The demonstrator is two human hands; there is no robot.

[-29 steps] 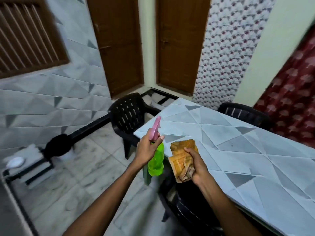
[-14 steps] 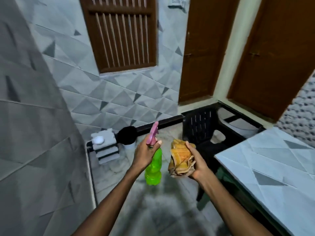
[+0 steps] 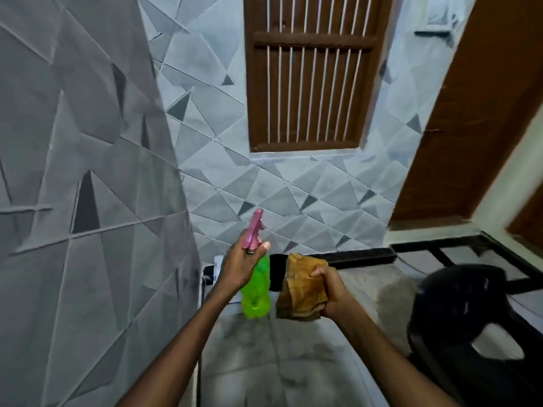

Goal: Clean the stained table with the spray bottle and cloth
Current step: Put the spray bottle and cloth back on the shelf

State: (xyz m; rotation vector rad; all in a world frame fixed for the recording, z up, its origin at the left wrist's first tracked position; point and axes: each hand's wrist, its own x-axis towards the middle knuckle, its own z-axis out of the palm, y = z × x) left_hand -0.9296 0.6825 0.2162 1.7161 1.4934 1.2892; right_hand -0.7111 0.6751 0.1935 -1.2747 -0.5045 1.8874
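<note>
My left hand (image 3: 239,264) grips the neck of a green spray bottle (image 3: 257,289) with a pink trigger head that points up and away from me. Just to its right, my right hand (image 3: 330,290) holds a crumpled orange-brown cloth (image 3: 302,284) at about the same height. Both are held in the air above the floor in front of me. The table is out of view.
A grey tiled wall (image 3: 88,201) stands close on my left. A brown slatted window (image 3: 308,74) and a brown door (image 3: 476,113) are ahead. A black plastic chair (image 3: 470,315) stands at the right. Grey marble floor (image 3: 279,362) lies below my arms.
The view has swung left, away from the table, which has left the frame. My hands keep the same hold on bottle and cloth.
</note>
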